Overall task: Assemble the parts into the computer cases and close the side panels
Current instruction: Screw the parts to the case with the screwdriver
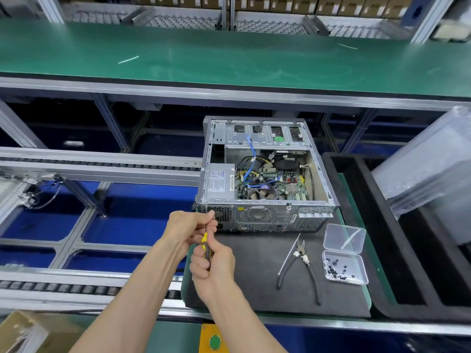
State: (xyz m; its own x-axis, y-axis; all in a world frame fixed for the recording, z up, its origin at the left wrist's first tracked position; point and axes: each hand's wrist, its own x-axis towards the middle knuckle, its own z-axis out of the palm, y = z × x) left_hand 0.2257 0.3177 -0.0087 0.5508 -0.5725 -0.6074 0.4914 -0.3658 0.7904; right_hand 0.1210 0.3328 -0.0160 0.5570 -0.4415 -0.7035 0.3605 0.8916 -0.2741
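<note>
Far left is just the roller conveyor (76, 285), nothing happening there. Then the left hand (190, 226): fingers curled around the thin shaft of the screwdriver (205, 247) up near the tip, which sits right at the rear left corner of the computer case (265, 179). Just below it, the right hand (212, 263) is wrapped around the yellow-and-black handle. So both hands are gripping the same tool, one steering, one turning.

The case lies on its side on the dark mat (254, 276), open face up, power supply (220, 180) in the near left corner, board and cables showing, side panel not on yet.

My guess is a power supply screw is going into the back panel. If so: keep the shaft square to the metal, let the left fingers only guide, push straight in with the right before twisting, and stop if it binds. Can't actually see the screw, too small.

Further right: pliers (304, 263), a white cable tie (289, 253), and an open clear box (344, 272) of dark screws.
</note>
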